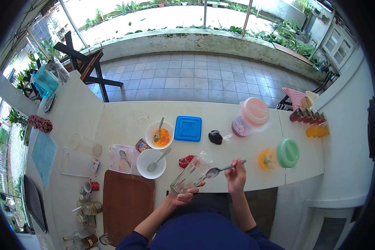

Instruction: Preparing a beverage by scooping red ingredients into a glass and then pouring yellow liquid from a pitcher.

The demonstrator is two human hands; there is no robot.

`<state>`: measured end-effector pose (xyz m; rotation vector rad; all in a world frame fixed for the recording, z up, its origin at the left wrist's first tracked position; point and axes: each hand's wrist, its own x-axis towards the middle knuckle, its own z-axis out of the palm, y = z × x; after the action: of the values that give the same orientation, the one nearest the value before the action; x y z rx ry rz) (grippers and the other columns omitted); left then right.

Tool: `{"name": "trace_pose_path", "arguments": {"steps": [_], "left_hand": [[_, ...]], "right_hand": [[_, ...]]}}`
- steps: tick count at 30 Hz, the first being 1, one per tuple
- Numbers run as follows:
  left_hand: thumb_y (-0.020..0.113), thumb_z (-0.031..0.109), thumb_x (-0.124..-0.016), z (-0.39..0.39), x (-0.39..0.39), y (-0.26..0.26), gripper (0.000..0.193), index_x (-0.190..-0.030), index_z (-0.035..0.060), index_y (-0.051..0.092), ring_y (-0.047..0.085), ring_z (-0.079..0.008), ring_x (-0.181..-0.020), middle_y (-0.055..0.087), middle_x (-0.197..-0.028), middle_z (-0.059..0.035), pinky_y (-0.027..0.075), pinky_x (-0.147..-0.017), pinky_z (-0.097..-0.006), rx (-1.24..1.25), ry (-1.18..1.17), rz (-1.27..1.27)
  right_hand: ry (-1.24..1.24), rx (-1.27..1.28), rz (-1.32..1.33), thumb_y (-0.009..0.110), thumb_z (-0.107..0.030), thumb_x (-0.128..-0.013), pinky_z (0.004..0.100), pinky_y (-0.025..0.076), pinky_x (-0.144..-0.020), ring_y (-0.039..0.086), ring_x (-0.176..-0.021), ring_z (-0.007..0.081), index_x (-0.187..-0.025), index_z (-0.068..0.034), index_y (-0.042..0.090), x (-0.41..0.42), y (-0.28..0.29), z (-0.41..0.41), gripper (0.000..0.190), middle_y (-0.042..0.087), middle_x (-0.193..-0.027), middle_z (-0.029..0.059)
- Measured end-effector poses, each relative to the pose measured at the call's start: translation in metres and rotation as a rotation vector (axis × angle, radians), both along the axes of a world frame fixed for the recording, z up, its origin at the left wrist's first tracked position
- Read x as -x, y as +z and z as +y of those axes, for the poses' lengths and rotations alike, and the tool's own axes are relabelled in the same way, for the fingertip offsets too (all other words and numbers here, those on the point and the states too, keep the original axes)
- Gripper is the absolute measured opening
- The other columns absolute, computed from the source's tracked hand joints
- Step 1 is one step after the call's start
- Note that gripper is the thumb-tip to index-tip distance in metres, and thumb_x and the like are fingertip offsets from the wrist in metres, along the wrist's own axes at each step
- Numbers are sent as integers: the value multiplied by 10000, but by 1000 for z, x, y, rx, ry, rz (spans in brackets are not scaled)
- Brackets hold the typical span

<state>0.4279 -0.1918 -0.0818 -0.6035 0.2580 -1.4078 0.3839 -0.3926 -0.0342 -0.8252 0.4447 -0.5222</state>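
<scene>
My left hand (185, 197) grips a clear drinking glass (190, 175) near its base, tilted with the mouth up and to the right. In my right hand (236, 177) is a metal spoon (213, 172), its bowl close to the glass; whether they touch I cannot tell. Just beyond the glass lies a red bundle (185, 161) in plastic. To the left, a white bowl (142, 158) holds a spoon (157, 161). Another white bowl (150, 128) contains orange food and a spoon (157, 134).
A blue lidded container (187, 128), a black bundle (215, 137), a pink-lidded pitcher (242, 126) and a green-lidded pitcher (270, 158) stand on the white counter (206, 109). At left are a brown tray (128, 203), a plastic container (121, 162) with a spoon, and several jars (92, 207).
</scene>
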Motion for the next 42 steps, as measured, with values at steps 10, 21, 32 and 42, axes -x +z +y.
{"name": "trace_pose_path", "arguments": {"steps": [10, 21, 32, 42], "left_hand": [[436, 371, -853, 3, -2, 6, 592, -1199, -59, 221, 463, -155, -392, 432, -700, -140, 372, -282, -196, -101, 36, 17], [435, 361, -852, 3, -2, 4, 626, -1230, -80, 203, 439, -139, -385, 427, -714, -135, 376, -297, -190, -114, 56, 1], [439, 389, -844, 5, -4, 3, 657, -1243, -73, 195, 438, -140, -421, 407, -716, -124, 392, -330, -206, -107, 45, 11], [588, 384, -769, 13, -21, 32, 602, -1166, -27, 399, 592, -188, -701, 555, -981, -158, 474, -655, -259, -1379, 382, -1394]], "right_hand": [[-182, 55, 39, 385, -335, -907, 175, 297, -416, 413, -495, 50, -804, -88, 443, -2, 3, -4, 274, 443, -628, 2], [-153, 286, -3, 350, -307, -923, 172, 300, -408, 419, -497, 45, -798, -82, 429, 0, 12, 6, 269, 433, -647, 5], [-174, 246, 176, 364, -313, -919, 164, 286, -420, 375, -437, 42, -812, -83, 462, -2, 2, 3, 272, 475, -597, 20], [-247, 188, 158, 383, -322, -911, 163, 292, -417, 371, -440, 47, -820, -79, 469, 6, -3, -14, 273, 466, -601, 12]]}}
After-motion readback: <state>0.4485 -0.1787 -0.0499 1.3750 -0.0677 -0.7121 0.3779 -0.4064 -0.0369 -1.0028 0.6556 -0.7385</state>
